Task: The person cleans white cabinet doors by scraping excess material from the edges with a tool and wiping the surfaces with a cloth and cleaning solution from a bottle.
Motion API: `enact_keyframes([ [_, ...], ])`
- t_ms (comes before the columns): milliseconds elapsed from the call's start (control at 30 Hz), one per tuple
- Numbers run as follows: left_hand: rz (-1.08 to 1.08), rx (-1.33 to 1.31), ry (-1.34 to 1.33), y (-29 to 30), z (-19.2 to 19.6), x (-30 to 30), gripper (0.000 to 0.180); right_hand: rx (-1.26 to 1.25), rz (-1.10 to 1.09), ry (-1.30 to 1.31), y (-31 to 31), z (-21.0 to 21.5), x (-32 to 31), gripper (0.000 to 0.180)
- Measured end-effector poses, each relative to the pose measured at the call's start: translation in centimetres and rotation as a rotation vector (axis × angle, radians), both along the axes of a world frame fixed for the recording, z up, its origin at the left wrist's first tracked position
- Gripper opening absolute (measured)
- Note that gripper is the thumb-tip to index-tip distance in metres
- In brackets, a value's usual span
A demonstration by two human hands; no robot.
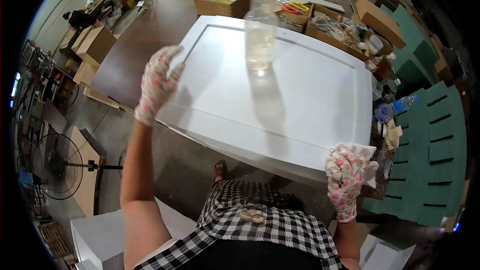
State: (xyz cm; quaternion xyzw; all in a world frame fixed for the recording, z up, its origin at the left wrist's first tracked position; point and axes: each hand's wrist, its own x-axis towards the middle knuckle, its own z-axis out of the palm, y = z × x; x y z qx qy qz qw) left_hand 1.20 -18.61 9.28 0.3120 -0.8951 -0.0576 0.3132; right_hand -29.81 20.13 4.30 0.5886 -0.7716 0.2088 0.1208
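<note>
A white cabinet-like piece with a framed panel top (310, 80) lies before me on a brown table. At its left edge is my left hand (159, 82), in a white glove with pink spots. Its thumb and fingers are apart, with the fingertips at the rim; I cannot tell how firmly they touch. My right hand (346, 177), gloved alike, is closed around a crumpled white cloth (367, 156) at the near right corner. A clear bottle (261, 35) with a white cap and pale yellow liquid stands upright toward the panel's far side.
Open cardboard boxes (220, 6) line the far side, one holding crumpled rags (345, 27). Plastic bottles (404, 103) and a green slotted sheet (425, 155) are at the right. A standing fan (60, 165) is at the left. Another person (82, 19) is farther off.
</note>
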Motion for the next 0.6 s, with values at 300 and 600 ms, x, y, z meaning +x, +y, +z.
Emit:
enact_keyframes([
  [300, -0.363, 0.750, 0.123, -6.0, -4.5, 3.8, 0.059, 0.104, 0.187, 0.209, -14.6, 1.3, 14.9, 0.045],
  [600, -0.703, 1.061, 0.571, -9.4, -7.7, 5.0, 0.065, 0.087, 0.717, 0.163, -29.9, 3.0, 27.2, 0.046],
])
